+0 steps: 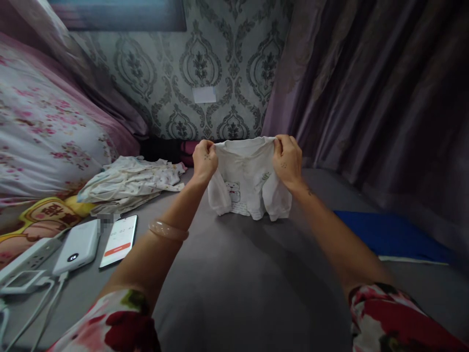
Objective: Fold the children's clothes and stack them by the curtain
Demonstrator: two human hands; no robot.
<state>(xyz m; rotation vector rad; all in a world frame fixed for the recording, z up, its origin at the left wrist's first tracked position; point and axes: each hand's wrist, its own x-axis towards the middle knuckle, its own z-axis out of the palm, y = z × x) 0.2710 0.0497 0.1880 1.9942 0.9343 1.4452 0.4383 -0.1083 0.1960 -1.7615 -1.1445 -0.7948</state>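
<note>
A small white long-sleeved baby top [249, 181] with a bear print and lines of text hangs upright above the grey bedsheet, its sleeves drooping at both sides. My left hand [205, 159] pinches its left shoulder, fingers closed on the cloth. At the opposite shoulder, my right hand [288, 160] is closed on the fabric in the same way. The neckline is stretched between the two hands. The lower hem hangs close to the sheet; whether it touches is hard to tell.
Crumpled light baby clothes [135, 181] lie at the left. Nearer are a phone [119, 242] showing a timer, a white power bank [76, 247], a power strip [34, 256] with cables, and a yellow cushion [47, 215]. Blue folded cloth [392, 237] lies right.
</note>
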